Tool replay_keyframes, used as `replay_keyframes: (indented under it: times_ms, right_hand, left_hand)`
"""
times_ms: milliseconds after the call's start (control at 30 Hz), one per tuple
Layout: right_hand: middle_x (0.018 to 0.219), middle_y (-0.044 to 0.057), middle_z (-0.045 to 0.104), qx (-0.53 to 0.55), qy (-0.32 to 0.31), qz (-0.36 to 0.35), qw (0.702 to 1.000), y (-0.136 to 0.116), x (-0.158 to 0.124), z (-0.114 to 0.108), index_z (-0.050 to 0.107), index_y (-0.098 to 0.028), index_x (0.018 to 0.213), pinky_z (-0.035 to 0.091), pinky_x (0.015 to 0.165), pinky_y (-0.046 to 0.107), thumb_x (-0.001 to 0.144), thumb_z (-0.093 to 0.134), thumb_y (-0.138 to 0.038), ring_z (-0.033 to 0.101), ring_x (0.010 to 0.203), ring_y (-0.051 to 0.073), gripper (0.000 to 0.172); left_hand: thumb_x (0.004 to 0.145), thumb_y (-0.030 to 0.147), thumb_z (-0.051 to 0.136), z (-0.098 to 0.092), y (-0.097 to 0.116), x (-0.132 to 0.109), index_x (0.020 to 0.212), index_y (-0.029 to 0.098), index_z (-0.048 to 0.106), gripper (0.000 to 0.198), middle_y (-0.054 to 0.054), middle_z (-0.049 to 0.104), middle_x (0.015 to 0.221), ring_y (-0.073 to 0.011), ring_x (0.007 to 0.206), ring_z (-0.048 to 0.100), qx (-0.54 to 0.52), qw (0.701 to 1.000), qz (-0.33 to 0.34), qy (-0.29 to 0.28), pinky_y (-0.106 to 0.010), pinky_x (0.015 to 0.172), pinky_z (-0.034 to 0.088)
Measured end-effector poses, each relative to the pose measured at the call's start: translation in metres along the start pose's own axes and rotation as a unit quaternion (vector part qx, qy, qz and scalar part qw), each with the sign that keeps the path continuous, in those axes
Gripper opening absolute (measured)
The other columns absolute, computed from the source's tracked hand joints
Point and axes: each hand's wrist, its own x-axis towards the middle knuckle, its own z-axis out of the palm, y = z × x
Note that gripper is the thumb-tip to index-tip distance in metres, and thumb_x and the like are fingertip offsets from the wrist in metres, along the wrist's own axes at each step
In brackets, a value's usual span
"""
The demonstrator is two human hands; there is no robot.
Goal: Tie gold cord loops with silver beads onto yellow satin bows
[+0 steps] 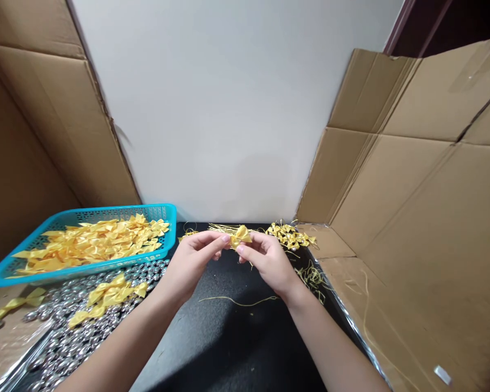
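Observation:
Between my two hands, above the far part of the black table point(212, 337), is a yellow ribbon bow point(242, 236). My left hand point(202, 253) pinches its left side with thumb and fingers. On the other side, my right hand point(265, 258) is closed on the bow's lower right edge, thumb in front. Whether a thread is also in my fingers, I cannot tell. Just behind the hands lies a bundle of thin gold strings point(220, 226). One loose yellow string point(240, 303) rests on the table below them.
A blue basket point(169, 239) full of yellow bows stands at left. Silver beads point(81, 343) cover the table's left side, with several bows point(114, 291) on top. Finished-looking bows with strings point(289, 237) and tangled string scraps point(312, 277) lie at right. Cardboard walls point(424, 207) flank the table.

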Motion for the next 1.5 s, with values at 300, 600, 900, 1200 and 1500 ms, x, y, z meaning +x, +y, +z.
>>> replay_keyframes:
  times_ms: [300,600,900,1200,1500]
  right_hand:
    - [0.063,-0.002,0.059,-0.091,-0.025,-0.009,0.996,-0.005,-0.002,-0.005,0.060,-0.018,0.065,0.045,0.065,0.027,0.074,0.064,-0.024,0.053,0.061,0.012,0.012]
    - [0.065,-0.002,0.060,-0.129,-0.091,-0.004,0.987,-0.006,-0.004,-0.008,0.065,-0.018,0.069,0.044,0.065,0.027,0.081,0.060,-0.022,0.051,0.061,0.012,0.014]
    - [0.060,-0.003,0.053,-0.143,-0.079,0.001,0.987,-0.004,-0.004,-0.006,0.056,-0.018,0.064,0.041,0.062,0.025,0.083,0.053,-0.021,0.048,0.059,0.012,0.020]
    - [0.085,0.005,0.072,-0.164,0.054,-0.073,0.982,-0.002,-0.002,-0.008,0.070,-0.017,0.085,0.049,0.072,0.029,0.083,0.064,-0.030,0.064,0.077,0.018,0.015]
    - [0.078,0.005,0.074,-0.178,0.095,-0.116,0.972,0.002,0.000,-0.007,0.073,-0.017,0.073,0.049,0.069,0.028,0.081,0.066,-0.019,0.066,0.074,0.017,0.011]
  left_hand:
    - [0.071,0.038,0.075,-0.002,0.012,-0.001,0.076,0.020,0.074,0.019,-0.003,0.075,0.077,-0.0203,0.072,0.064,0.096,0.994,0.005,-0.059,-0.027,0.066,0.050]
    - [0.082,0.042,0.066,0.005,0.003,-0.001,0.071,0.018,0.068,0.026,0.003,0.059,0.057,-0.0128,0.054,0.053,0.086,0.993,0.053,-0.058,-0.023,0.056,0.046]
    - [0.088,0.040,0.060,0.014,-0.013,-0.006,0.078,0.017,0.065,0.026,0.001,0.062,0.066,-0.0123,0.056,0.055,0.096,0.990,0.102,0.015,-0.021,0.053,0.048]
    - [0.094,0.032,0.049,0.014,-0.012,-0.008,0.073,0.017,0.060,0.028,0.002,0.057,0.062,-0.0129,0.057,0.050,0.258,0.950,0.174,-0.028,-0.023,0.055,0.039]
    - [0.087,0.036,0.060,0.011,-0.012,-0.007,0.081,0.015,0.068,0.023,-0.001,0.064,0.066,-0.0144,0.060,0.054,0.229,0.964,0.129,-0.043,-0.024,0.058,0.043]
